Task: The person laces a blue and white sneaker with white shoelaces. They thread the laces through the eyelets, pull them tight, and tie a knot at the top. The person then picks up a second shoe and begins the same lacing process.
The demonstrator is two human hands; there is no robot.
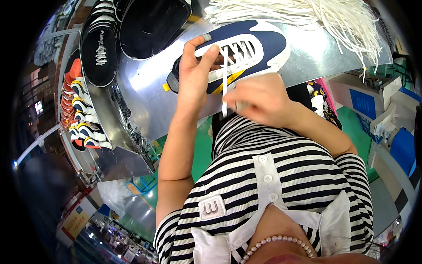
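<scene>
Pinching hand: The right hand (263,97), blurred, was just beyond the striped shirt (281,176), its fingers curled closed on the white lace (225,79).
Lace: It ran straight from the shoe (259,55) to those fingers, a short end showing past them.
Bracing hand: The left hand (193,72) grasped the shoe by its opening, thumb on the near side, forefinger, with a grey wrap, reaching to the far side.
Shoe: Navy, white and yellow, it was over the metal desk (145,83), toe to the right; whether it rested there could not be told.
Left edge: A row of shoe parts (83,119) stood beside the desk.
Far edge: A lace pile (303,13) lay at right, a rounded black thing (149,26) at left.
</scene>
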